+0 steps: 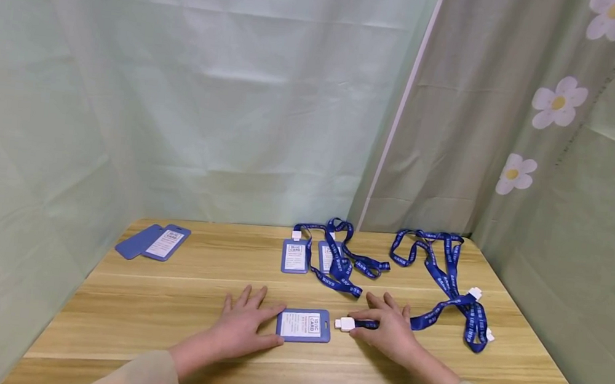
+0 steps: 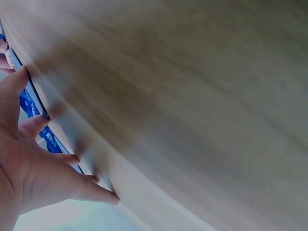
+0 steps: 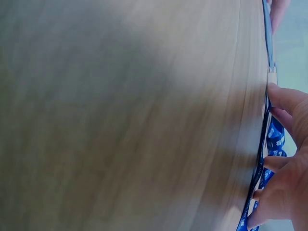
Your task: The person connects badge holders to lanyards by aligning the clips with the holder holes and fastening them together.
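Note:
A blue ID card holder [image 1: 302, 326] lies flat on the table, its slotted end pointing right. My left hand [image 1: 241, 325] rests beside it, fingers spread, with thumb and index finger at its left corners. In the left wrist view the left hand [image 2: 36, 166] has its fingertips down along the tabletop. My right hand [image 1: 391, 330] pinches a blue lanyard [image 1: 429, 318] just behind its white clip [image 1: 346, 324]. That clip points at the slot, a small gap away from it. The right wrist view shows the right hand [image 3: 286, 183] low along the strap.
Two card holders overlap at the back left, one plain blue [image 1: 136, 241] and one with a card [image 1: 167, 243]. At the back middle are two more holders [image 1: 295, 257] with blue lanyards [image 1: 341, 269]. Other lanyards [image 1: 448, 261] lie on the right of the wooden table [image 1: 201, 373]. Curtains [image 1: 260, 101] surround it.

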{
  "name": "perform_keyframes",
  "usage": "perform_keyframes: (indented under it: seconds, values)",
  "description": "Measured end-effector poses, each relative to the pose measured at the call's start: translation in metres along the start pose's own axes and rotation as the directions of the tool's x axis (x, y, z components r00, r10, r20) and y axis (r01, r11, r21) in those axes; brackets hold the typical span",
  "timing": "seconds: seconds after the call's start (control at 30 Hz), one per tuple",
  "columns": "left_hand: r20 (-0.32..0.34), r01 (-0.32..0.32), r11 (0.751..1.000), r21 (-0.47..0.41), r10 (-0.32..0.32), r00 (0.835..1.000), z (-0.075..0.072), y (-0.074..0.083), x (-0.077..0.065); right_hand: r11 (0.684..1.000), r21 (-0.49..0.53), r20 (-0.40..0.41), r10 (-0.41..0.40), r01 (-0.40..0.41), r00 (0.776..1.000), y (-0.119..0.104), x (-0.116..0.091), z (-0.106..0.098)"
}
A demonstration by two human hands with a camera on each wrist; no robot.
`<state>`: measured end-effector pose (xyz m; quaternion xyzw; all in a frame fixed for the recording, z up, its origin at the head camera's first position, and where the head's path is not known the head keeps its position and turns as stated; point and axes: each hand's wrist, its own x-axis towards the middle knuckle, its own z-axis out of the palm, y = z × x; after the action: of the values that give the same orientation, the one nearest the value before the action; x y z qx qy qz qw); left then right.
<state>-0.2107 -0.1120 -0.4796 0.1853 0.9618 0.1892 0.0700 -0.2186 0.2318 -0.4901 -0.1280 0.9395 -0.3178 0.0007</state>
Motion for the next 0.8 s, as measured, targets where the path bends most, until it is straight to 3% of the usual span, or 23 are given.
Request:
perform_keyframes:
  seconds: [0.8]
  values:
    - [-0.007, 0.008, 1.000, 0.020, -0.008, 1.000, 0.0029, 0.0052, 0.0015, 0.999, 0.025, 0.007, 0.030, -0.031, 1.000, -0.0058, -0.0002, 0.0030]
